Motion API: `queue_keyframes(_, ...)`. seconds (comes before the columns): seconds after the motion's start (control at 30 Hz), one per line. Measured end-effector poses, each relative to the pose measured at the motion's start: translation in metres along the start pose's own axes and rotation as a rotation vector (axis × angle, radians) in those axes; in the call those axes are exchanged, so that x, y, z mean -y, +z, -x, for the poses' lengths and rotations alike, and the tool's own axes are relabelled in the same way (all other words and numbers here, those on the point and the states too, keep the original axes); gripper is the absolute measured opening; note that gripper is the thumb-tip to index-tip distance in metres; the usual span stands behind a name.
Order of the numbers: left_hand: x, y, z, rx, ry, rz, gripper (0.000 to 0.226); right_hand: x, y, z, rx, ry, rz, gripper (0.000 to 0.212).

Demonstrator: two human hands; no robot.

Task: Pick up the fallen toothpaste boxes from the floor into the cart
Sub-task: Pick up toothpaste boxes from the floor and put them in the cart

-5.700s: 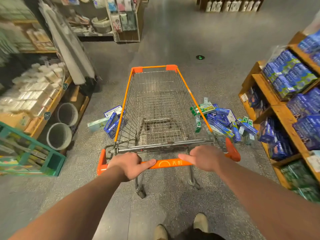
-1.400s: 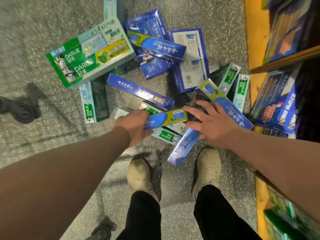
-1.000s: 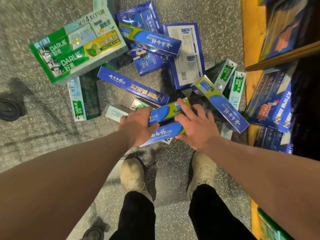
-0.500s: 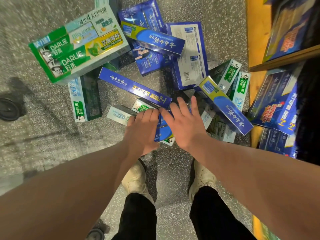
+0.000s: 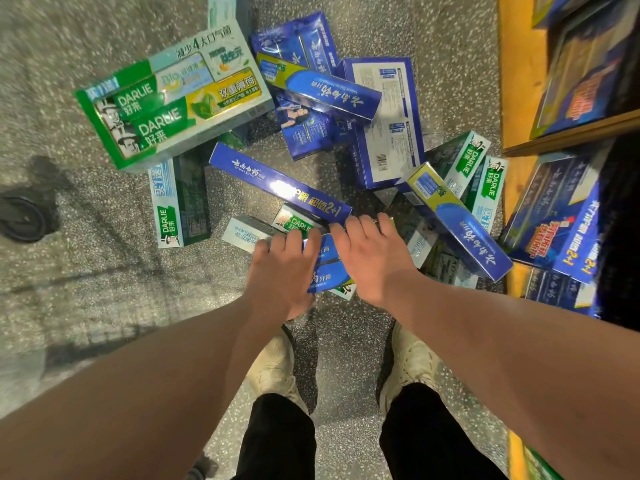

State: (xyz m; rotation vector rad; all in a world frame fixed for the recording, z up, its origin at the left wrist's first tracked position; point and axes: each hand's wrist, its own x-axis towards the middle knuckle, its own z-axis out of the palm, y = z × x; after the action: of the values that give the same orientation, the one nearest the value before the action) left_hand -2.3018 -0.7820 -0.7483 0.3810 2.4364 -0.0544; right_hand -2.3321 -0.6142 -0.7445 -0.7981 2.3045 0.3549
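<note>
Black trousers (image 5: 277, 441), scuffed cream shoes (image 5: 273, 368), bare forearms (image 5: 156, 393).

Speckled grey stone floor (image 5: 86, 289) fills the view, with pale glare washing its left edge and dark shadows streaking across it. On the right a yellow wooden shelf unit (image 5: 519, 81) rises in tiers, its boards packed with blue cartons (image 5: 588, 64).
</note>
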Motion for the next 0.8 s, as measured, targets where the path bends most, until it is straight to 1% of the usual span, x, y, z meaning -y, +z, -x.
queue_keyframes(0.13, 0.011, -0.023, 0.018, -0.031, 0.037, 0.031, 0.104, 0.001, -0.032, 0.019, -0.026, 0.004, -0.015, 0.107)
queue_keyframes(0.2, 0.018, -0.055, 0.035, -0.007, 0.022, 0.069, 0.101, -0.002, -0.066, 0.034, -0.028, -0.014, -0.015, 0.108)
queue_keyframes(0.27, 0.027, -0.099, 0.057, -0.012, 0.010, 0.078, 0.099, -0.009, -0.106, 0.050, -0.071, -0.024, -0.019, 0.104)
queue_keyframes(0.33, 0.042, -0.153, 0.083, -0.039, -0.004, 0.076, 0.097, -0.019, -0.165, 0.070, -0.168, -0.034, -0.054, 0.097)
queue_keyframes(0.4, 0.059, -0.217, 0.115, -0.077, -0.018, 0.082, 0.096, -0.026, -0.238, 0.096, -0.189, -0.074, -0.040, 0.090)
queue_keyframes(0.47, 0.077, -0.286, 0.150, -0.138, -0.033, 0.059, 0.095, -0.031, -0.310, 0.125, -0.228, -0.081, 0.000, 0.090)
queue_keyframes(0.53, 0.094, -0.357, 0.191, -0.212, -0.043, 0.022, 0.091, -0.031, -0.382, 0.156, -0.326, -0.047, 0.036, 0.091)
queue_keyframes(0.63, 0.116, -0.451, 0.258, -0.305, -0.056, -0.022, 0.090, -0.030, -0.477, 0.207, -0.488, -0.057, 0.064, 0.089)
queue_keyframes(0.7, 0.128, -0.498, 0.296, -0.381, -0.072, -0.036, 0.088, -0.025, -0.535, 0.238, -0.485, -0.074, 0.099, 0.090)
queue_keyframes(0.8, 0.141, -0.566, 0.369, -0.476, -0.084, -0.083, 0.084, -0.011, -0.617, 0.299, -0.584, -0.097, 0.158, 0.082)
